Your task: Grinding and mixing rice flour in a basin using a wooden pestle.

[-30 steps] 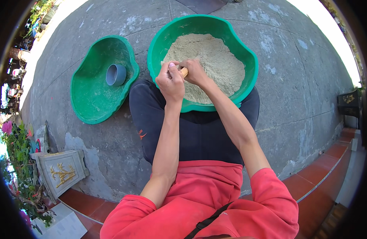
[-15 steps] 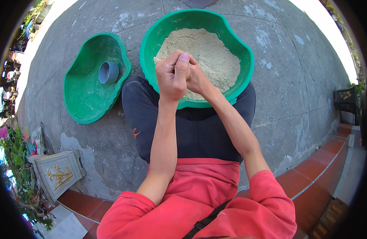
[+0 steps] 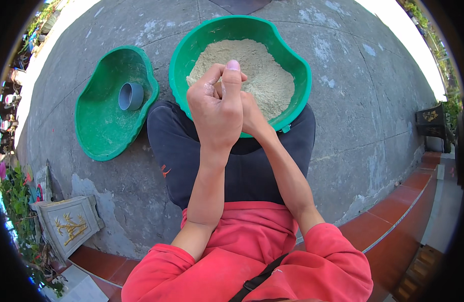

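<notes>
Left hand (image 3: 216, 113) over near-left edge of green tub (image 3: 300, 75) — fist larger in view than a second ago, fingers curled together, thumb up. Right hand (image 3: 253, 116) now mostly behind it, can't tell its fingers. Wooden piece seen between hands earlier — now hard to make out. Pale powder (image 3: 264, 68) in tub; grey cylinder (image 3: 135, 96) near green basin's (image 3: 103, 123) right edge.

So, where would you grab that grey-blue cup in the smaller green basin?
I'd pinch the rim of the grey-blue cup, coming from above and the left. Its open mouth faces left, so the edge looks easy to grip inside and out; its right side sits near the smaller green basin's wall, probably leaving less room.
</notes>
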`<state>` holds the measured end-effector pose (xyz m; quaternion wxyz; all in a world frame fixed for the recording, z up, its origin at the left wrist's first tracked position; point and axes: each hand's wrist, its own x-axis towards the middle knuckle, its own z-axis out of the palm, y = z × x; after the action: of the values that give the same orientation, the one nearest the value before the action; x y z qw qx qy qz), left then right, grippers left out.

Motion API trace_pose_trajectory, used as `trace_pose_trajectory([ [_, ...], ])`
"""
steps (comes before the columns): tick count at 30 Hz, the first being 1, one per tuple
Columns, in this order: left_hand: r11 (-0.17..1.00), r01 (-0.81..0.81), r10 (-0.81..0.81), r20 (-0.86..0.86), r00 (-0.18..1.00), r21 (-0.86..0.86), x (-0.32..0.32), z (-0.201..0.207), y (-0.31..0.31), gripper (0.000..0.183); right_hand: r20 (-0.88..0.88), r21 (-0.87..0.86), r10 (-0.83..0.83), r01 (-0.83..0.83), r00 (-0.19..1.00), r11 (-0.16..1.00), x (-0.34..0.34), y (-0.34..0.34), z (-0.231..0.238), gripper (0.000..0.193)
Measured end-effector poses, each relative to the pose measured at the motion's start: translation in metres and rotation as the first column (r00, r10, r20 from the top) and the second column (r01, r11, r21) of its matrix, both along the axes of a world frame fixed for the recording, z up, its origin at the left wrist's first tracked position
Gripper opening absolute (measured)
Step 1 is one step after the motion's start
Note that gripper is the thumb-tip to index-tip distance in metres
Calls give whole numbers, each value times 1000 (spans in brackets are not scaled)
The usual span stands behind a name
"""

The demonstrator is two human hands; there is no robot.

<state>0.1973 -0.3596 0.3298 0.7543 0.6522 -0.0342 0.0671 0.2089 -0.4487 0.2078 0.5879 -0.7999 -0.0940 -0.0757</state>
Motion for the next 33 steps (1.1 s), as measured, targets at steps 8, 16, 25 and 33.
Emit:
trace_pose_trajectory([
  [8,929,343,-363,163,917,137,24,-42,-6,37,8,-112,-57,58,998,992,13,-28,-61,5],
  [16,945,285,-304,108,947,158,35,-121,-11,30,163,-528,-74,150,984,836,49,-61,-65,5],
  [25,981,112,-107,35,994,-156,4,-18,-15,37,-365,-365,-46,-97,930,926,4,-54,6,23],
  [33,952,278,-305,379,874,125,11,-88,-36,36,-236,-428,-130,17,963,904,10,-84,-46,12],
])
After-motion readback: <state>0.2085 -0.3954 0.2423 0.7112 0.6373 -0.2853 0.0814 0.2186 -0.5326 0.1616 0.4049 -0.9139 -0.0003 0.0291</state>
